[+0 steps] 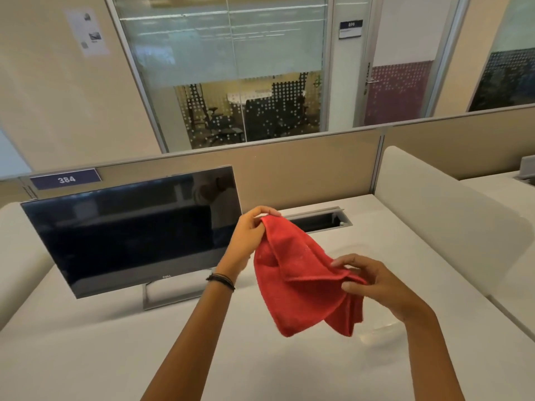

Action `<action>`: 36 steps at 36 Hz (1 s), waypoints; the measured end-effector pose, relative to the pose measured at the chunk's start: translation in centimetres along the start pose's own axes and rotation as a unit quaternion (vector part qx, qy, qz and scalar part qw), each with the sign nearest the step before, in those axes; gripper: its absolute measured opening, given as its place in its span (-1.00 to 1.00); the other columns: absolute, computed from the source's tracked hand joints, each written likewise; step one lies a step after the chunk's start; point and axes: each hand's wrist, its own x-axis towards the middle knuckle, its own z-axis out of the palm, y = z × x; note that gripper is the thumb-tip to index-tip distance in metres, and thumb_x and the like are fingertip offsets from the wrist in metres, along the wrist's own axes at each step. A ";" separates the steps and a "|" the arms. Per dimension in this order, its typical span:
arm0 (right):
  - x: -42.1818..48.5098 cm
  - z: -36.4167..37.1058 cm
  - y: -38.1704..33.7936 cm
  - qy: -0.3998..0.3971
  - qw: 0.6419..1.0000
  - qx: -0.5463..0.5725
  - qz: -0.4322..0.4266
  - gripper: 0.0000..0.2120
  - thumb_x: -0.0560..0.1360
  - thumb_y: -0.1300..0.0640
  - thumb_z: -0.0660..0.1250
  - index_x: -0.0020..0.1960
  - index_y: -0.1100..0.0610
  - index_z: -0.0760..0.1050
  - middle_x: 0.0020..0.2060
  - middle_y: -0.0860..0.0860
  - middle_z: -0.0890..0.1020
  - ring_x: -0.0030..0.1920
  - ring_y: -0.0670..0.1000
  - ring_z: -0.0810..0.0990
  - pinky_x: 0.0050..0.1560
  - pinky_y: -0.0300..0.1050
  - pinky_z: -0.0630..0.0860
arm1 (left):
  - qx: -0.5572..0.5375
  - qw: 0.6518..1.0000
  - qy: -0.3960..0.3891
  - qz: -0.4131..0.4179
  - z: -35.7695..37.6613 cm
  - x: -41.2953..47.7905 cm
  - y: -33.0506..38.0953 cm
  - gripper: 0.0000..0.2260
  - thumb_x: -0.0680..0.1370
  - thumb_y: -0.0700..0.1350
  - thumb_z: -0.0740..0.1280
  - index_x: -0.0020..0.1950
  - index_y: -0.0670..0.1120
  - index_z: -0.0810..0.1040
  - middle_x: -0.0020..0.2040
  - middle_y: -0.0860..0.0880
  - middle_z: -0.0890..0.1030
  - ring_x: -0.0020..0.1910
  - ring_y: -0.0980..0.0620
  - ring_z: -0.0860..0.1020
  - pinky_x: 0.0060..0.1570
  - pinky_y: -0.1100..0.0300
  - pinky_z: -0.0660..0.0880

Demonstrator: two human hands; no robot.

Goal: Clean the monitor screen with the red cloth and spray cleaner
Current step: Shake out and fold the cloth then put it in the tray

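A red cloth [301, 276] hangs in the air above the white desk [115, 357], held by both hands. My left hand [250, 235] pinches its top corner, close to the right edge of the monitor [133, 230]. My right hand [373, 282] pinches a fold at the cloth's right side, lower down. The monitor is dark, stands on a silver stand at the left of the desk and tilts back slightly. A clear, hard-to-make-out object [379, 332], possibly a bottle, lies on the desk under my right wrist; I cannot tell whether it is the spray cleaner.
A beige partition [304, 172] runs behind the desk, with a "384" label [66, 179] at the left. An open cable slot [321, 219] sits at the desk's back edge. White padded dividers [440, 215] flank the desk on both sides. Glass office walls lie beyond.
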 end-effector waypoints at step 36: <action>7.2 9.6 12.5 0.070 0.934 0.065 0.345 -0.48 0.40 -0.26 0.17 0.15 0.09 0.50 0.05 0.12 0.62 0.05 0.10 0.60 -0.10 -0.09 0.56 | 0.321 0.890 -0.182 0.270 -6.9 0.4 10.2 -0.65 0.51 -0.45 0.21 -0.13 -0.05 0.65 -0.02 0.18 0.57 0.02 0.21 0.57 0.02 0.38 0.51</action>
